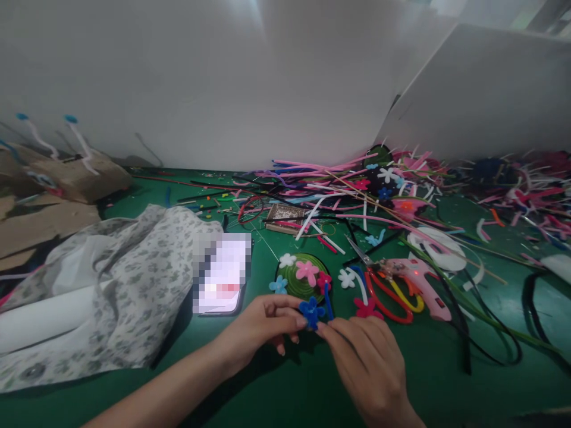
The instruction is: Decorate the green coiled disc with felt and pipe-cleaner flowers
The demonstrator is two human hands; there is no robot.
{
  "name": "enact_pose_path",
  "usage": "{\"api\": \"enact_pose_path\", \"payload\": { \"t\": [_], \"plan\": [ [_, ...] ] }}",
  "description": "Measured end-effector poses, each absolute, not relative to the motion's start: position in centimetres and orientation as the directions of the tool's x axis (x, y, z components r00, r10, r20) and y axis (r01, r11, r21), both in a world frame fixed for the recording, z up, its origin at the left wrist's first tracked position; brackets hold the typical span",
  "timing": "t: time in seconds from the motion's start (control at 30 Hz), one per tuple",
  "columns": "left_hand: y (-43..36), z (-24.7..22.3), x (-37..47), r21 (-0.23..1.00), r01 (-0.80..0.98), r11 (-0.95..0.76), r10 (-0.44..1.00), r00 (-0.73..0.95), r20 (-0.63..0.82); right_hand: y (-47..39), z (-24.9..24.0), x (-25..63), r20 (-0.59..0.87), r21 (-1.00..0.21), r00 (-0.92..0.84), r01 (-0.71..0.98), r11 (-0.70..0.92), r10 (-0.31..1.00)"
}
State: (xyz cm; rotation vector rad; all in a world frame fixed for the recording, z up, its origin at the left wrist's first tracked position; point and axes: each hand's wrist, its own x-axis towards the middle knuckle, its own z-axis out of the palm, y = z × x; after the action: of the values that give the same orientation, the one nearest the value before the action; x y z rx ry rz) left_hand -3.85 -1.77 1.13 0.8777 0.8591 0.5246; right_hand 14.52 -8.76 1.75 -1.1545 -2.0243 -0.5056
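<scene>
A dark blue pipe-cleaner flower (311, 311) is pinched between my two hands, just above the green table. On its left side, my left hand (267, 324) grips a petal with thumb and forefinger. From the right, my right hand (368, 356) closes its fingertips on the flower's lower edge, where a blue stem (329, 302) rises. Right behind lies a coiled green disc (294, 285) with a black rim. Around its edge sit a white flower (287, 260), a light blue flower (279, 285), a pink flower (307, 271) and a crimson flower (324, 281).
Red-handled scissors (388, 297) and a pink glue gun (423, 279) lie to the right. A lit phone (225, 273) and patterned cloth (147, 285) are on the left. Loose pipe cleaners (312, 178) heap along the back. Cardboard (75, 178) stands far left.
</scene>
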Motion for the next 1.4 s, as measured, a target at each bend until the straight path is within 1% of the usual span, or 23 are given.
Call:
{"api": "enact_pose_path", "payload": {
  "t": [0.1, 0.27, 0.33, 0.37, 0.43, 0.5, 0.57, 0.67, 0.77, 0.87, 0.93, 1.03, 1.13, 1.23, 1.4],
  "plan": [
    [-1.6, 1.1, -3.9, 0.824, -0.05, 0.564, 0.703, 0.553, -0.447, -8.7, 1.2, 14.5, 0.746, -0.004, -0.337, 0.86, 0.51, 0.574],
    [-1.5, 1.2, -4.0, 0.842, 0.0, 0.54, 0.692, 0.57, -0.443, -8.1, 1.3, 14.7, 0.708, 0.081, -0.401, 0.863, 0.498, 0.581],
    [-1.6, 1.6, -4.1, 0.879, 0.063, 0.473, 0.708, 0.566, -0.422, -7.7, 1.8, 14.8, 0.712, 0.026, -0.36, 0.871, 0.491, 0.602],
    [-1.6, 1.8, -4.2, 0.907, 0.099, 0.41, 0.741, 0.544, -0.394, -7.4, 2.1, 15.0, 0.706, -0.036, -0.318, 0.876, 0.48, 0.633],
    [-1.7, 2.4, -4.5, 0.958, 0.183, 0.219, 0.841, 0.462, -0.281, -6.9, 2.6, 15.2, 0.652, -0.171, -0.235, 0.881, 0.442, 0.721],
    [-1.7, 2.7, -4.8, 0.952, 0.306, 0.007, 0.92, 0.372, -0.126, -6.4, 2.9, 15.3, 0.562, -0.25, -0.206, 0.881, 0.402, 0.801],
    [-1.7, 2.7, -5.1, 0.878, 0.45, -0.165, 0.947, 0.32, 0.015, -6.0, 2.9, 15.3, 0.489, -0.272, -0.212, 0.885, 0.378, 0.846],
    [-1.7, 2.1, -5.3, 0.723, 0.606, -0.331, 0.935, 0.311, 0.168, -5.4, 2.6, 14.9, 0.433, -0.271, -0.234, 0.887, 0.373, 0.87],
    [-1.7, 1.6, -5.2, 0.604, 0.649, -0.462, 0.885, 0.376, 0.273, -4.9, 2.3, 14.7, 0.415, -0.265, -0.252, 0.886, 0.381, 0.874],
    [-1.6, 1.4, -5.1, 0.528, 0.617, -0.583, 0.812, 0.461, 0.357, -4.6, 1.8, 14.6, 0.4, -0.264, -0.252, 0.889, 0.374, 0.881],
    [-1.5, 1.1, -5.0, 0.491, 0.599, -0.632, 0.774, 0.512, 0.372, -4.6, 1.5, 14.6, 0.405, -0.265, -0.231, 0.897, 0.355, 0.885],
    [-1.5, 0.2, -4.9, 0.428, 0.631, -0.647, 0.762, 0.556, 0.332, -4.6, 1.1, 14.6, 0.423, -0.262, -0.202, 0.906, 0.332, 0.883],
    [-1.3, -0.7, -4.6, 0.371, 0.688, -0.624, 0.781, 0.55, 0.296, -4.5, 0.9, 14.5, 0.446, -0.251, -0.195, 0.909, 0.332, 0.873],
    [-0.9, -1.2, -4.2, 0.331, 0.721, -0.608, 0.793, 0.532, 0.297, -4.4, 0.6, 14.3, 0.465, -0.258, -0.183, 0.908, 0.33, 0.866],
    [-0.3, -1.3, -3.7, 0.307, 0.733, -0.607, 0.792, 0.527, 0.309, -4.3, 0.7, 14.4, 0.462, -0.299, -0.158, 0.899, 0.321, 0.873]
  ]
}}
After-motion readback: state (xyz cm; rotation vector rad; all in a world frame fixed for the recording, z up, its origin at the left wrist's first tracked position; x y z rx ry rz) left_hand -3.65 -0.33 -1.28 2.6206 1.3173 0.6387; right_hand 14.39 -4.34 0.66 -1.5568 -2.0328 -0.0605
